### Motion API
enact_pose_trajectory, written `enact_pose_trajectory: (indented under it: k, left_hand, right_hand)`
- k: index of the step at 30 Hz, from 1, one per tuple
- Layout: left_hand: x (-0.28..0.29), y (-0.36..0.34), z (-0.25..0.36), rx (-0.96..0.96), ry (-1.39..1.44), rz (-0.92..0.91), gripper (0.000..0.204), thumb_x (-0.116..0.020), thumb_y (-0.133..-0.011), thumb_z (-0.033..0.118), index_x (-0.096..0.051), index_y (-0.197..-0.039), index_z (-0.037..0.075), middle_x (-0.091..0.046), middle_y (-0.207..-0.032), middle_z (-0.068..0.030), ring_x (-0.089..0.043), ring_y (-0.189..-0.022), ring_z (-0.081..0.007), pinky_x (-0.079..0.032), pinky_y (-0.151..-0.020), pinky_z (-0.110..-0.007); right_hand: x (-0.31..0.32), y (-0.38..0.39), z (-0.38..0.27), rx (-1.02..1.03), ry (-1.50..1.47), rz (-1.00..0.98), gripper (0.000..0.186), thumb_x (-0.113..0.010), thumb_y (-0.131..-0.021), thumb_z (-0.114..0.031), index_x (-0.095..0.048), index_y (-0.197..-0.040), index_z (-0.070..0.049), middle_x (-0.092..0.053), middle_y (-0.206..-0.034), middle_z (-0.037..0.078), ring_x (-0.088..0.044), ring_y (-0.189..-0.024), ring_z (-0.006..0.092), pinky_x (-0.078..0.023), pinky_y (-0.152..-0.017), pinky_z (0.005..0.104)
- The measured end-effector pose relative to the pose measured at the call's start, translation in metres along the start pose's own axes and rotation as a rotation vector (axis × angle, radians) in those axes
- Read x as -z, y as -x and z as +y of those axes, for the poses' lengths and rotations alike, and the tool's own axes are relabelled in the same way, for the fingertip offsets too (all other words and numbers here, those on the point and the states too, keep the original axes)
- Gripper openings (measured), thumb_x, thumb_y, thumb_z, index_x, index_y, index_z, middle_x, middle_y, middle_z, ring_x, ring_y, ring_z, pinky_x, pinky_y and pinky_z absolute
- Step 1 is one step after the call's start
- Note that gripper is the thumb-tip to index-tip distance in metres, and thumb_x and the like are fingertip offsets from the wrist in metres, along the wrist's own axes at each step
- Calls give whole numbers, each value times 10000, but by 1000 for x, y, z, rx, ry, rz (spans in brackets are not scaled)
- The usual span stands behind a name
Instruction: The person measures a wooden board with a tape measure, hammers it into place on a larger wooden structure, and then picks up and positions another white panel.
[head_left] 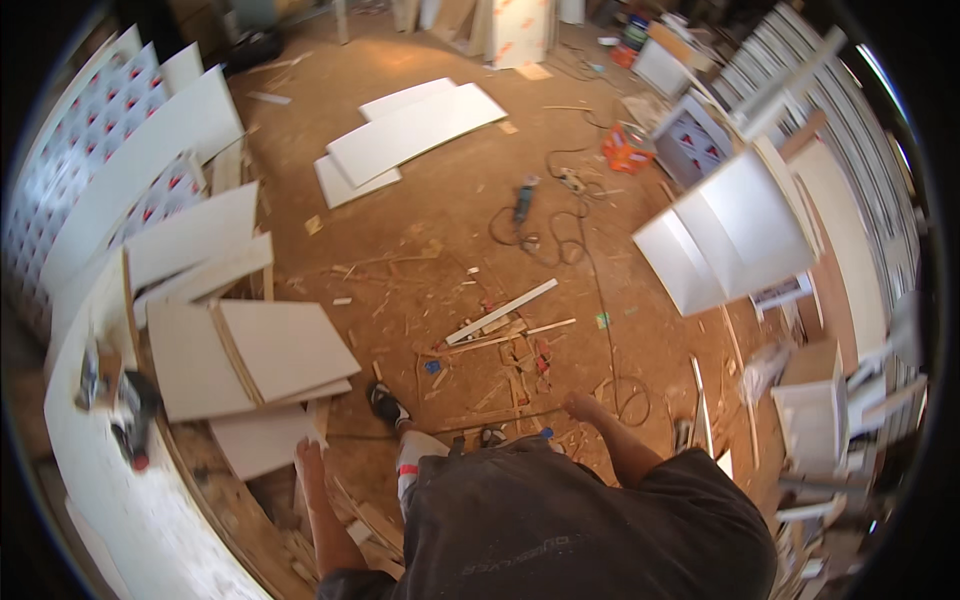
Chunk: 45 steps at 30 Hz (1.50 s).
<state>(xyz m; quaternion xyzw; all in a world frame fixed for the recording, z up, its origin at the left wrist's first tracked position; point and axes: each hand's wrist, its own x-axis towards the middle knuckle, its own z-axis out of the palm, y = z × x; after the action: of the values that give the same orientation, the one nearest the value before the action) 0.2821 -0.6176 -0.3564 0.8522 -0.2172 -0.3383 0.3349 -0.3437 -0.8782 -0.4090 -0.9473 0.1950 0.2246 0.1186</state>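
Note:
My left hand [311, 458] hangs at my left side, close to the pale panels [290, 350] stacked low beside me. No object shows in it; its fingers are too small and blurred to read. Out to my right, my right hand [584, 406] is held over the dirt floor, near a dark cable [632, 410]. Nothing can be made out in that hand either, and its fingers are smeared. A white strip [502, 311] lies on wood scraps [515, 365] in front of my feet.
A white-topped bench [150, 520] with a dark power tool [133, 420] runs along my left. Ahead lie white boards [420, 130] and a blue-green power tool [524, 203] with looping cord. An orange box [627, 148] and a white cabinet [730, 230] stand at right.

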Motion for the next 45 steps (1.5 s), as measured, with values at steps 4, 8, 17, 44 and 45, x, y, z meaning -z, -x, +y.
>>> enact_pose_trajectory:
  k: [4, 8, 17, 44, 45]
  left_hand:
    - [61, -98, -97, 165, -265, -150, 214, -538, -897, 233, -617, -956, 43, -519, -737, -63, -531, -694, -187, -450, -584, -383]
    - [64, -168, -33, 149, -263, -225, 168, -537, -889, 220, -588, -850, 65, -493, -701, -29, -490, -624, -165, -407, -503, -336]
    - [88, -237, 89, 100, -42, -283, 163, -534, -876, 195, -630, -906, 68, -481, -675, 27, -451, -573, -80, -358, -467, -256]
    - [-17, -120, -2, 346, 149, 55, 258, -553, -843, 227, -651, -842, -12, -641, -840, -168, -601, -780, -328, -467, -687, -413]
    - [-25, -113, 8, 362, 199, 64, 275, -553, -841, 237, -654, -843, -18, -652, -866, -188, -611, -814, -350, -473, -717, -423]
  right_hand:
    - [108, -72, -46, -1009, -860, 72, 258, -573, -851, -258, -681, -857, -24, -695, -869, 162, -690, -741, 284, -529, -668, 403]
    - [125, -90, -107, -922, -960, 284, 320, -560, -875, -281, -668, -1038, -28, -699, -940, 178, -698, -780, 262, -532, -720, 384]
    - [197, -215, -161, -811, -1155, 132, 419, -549, -885, -280, -601, -1187, 5, -689, -974, 185, -692, -805, 248, -523, -747, 392]
    - [390, -481, 113, -355, -852, 147, 241, -556, -909, -248, -622, -900, -16, -605, -739, 94, -629, -678, 209, -470, -558, 364]
    - [391, -489, 118, -319, -832, 121, 231, -556, -907, -231, -620, -879, -11, -599, -730, 89, -625, -661, 206, -471, -557, 363]
